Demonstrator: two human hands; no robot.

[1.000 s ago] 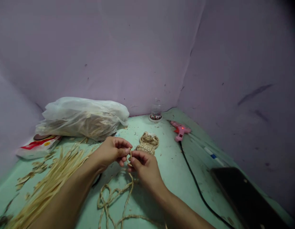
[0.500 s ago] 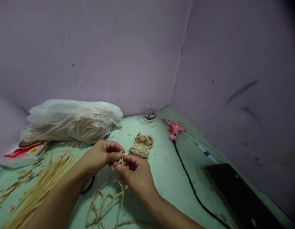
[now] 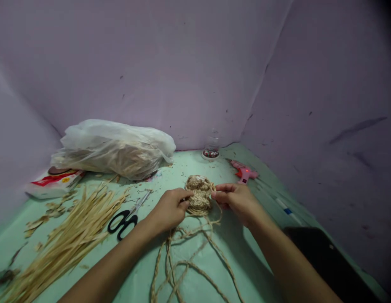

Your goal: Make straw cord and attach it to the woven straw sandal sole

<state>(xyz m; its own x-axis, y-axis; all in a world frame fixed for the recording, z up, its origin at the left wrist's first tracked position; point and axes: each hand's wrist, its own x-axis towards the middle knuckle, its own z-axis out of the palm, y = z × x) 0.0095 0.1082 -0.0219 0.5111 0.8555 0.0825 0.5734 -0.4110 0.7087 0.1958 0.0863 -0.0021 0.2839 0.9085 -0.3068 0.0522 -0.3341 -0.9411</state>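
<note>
Cord (image 3: 213, 187) pinched in our right hand (image 3: 239, 200) beside woven piece (image 3: 200, 198); our left hand (image 3: 169, 208) touches its left edge; pinching or not, we cannot tell.

Hands (image 3: 170, 210) (image 3: 238, 200) parted, woven piece (image 3: 200, 198) between, scissors (image 3: 129, 216) uncovered

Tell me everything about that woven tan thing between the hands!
The woven piece is tan, like plant fibre, with curved rows, a narrower middle and whitish bits at its far end. It lies on the green table. The left hand touches its left side; the right hand pinches cord at its right edge.
</note>
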